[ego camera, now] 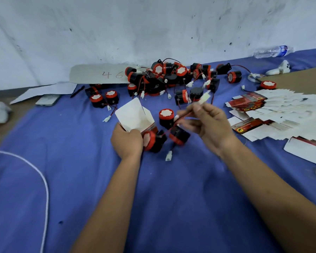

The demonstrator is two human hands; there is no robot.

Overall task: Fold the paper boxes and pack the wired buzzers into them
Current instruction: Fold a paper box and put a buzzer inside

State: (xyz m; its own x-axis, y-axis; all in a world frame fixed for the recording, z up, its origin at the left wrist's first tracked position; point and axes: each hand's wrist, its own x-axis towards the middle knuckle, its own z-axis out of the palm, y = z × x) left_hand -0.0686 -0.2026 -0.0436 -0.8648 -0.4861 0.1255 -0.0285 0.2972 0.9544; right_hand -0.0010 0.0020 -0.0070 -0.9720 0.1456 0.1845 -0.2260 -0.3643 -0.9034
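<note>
My left hand [127, 141] grips a folded paper box [133, 117] with its white flaps open upward, together with a black-and-red buzzer [154, 141] pressed beside the box. My right hand [206, 121] pinches that buzzer's red wire [182, 118], with the white connector [204, 97] sticking up above the fingers. Two more buzzers [179, 135] lie just between my hands. A heap of buzzers [170, 75] with wires is piled against the wall. Flat unfolded boxes [274, 114] are fanned out at the right.
Blue cloth [80, 179] covers the work surface. A white cord [44, 179] curves at the left. A cardboard piece marked 46 [98, 73], a pen [78, 91] and a phone [47, 100] lie at the back left. A water bottle [274, 51] lies at the back right.
</note>
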